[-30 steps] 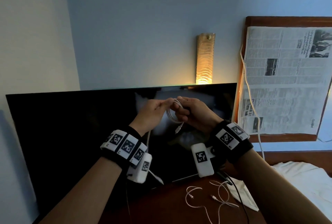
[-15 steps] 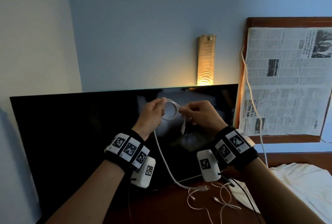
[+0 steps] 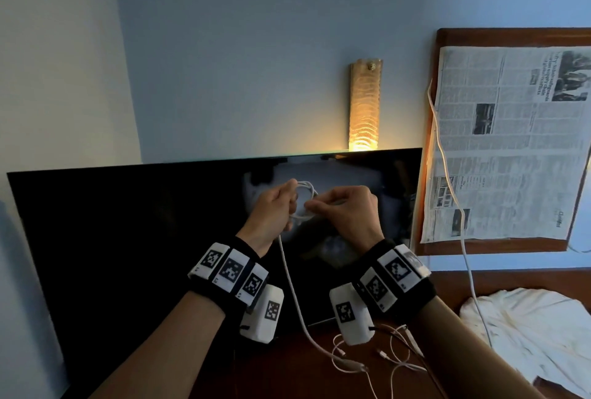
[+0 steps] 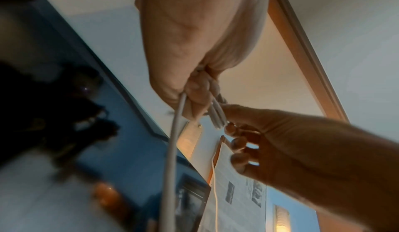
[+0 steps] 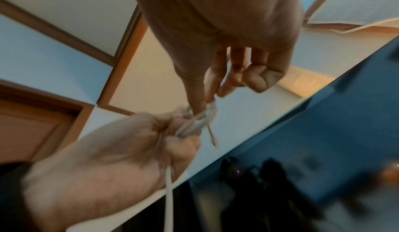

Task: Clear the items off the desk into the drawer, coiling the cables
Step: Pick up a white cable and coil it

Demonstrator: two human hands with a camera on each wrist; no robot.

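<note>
Both hands are raised in front of the black TV screen [image 3: 128, 238], working a white cable [image 3: 289, 280]. My left hand [image 3: 275, 210] grips a small coil of the white cable [image 3: 303, 189] in its curled fingers. Its loose tail hangs down to the wooden desk [image 3: 287, 376]. My right hand [image 3: 343, 207] pinches the coil's loops with thumb and forefinger, touching the left hand. In the left wrist view the cable [image 4: 172, 159] runs out of my left fist [image 4: 190, 90]. In the right wrist view the coil [image 5: 200, 119] sits between both hands.
Thin white earphone cables [image 3: 383, 360] lie tangled on the desk below my right wrist. Another white cord [image 3: 447, 175] hangs down the wall past a framed newspaper [image 3: 511, 143]. A lit wall lamp [image 3: 364, 104] glows behind the TV. White bedding [image 3: 527, 334] lies at right.
The hands came back together after parting half a second ago. The right hand now pinches the coil instead of the dangling plug end; the cable tail still hangs to the desk.
</note>
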